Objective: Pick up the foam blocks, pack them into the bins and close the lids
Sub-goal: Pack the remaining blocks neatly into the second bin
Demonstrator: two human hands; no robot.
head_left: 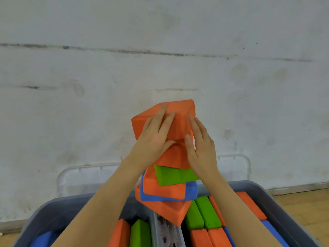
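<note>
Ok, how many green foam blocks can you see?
4 green blocks: one in the held stack, one in the left bin, two side by side in the right bin. More may be hidden.

I am reaching both bare forearms forward and upward, side by side. My left hand (156, 134) is lying with straight, spread fingers flat against the near face of the top orange block (178, 111), and my right hand (201, 145) is pressing its right side, fingers straight, thumb forward.
</note>
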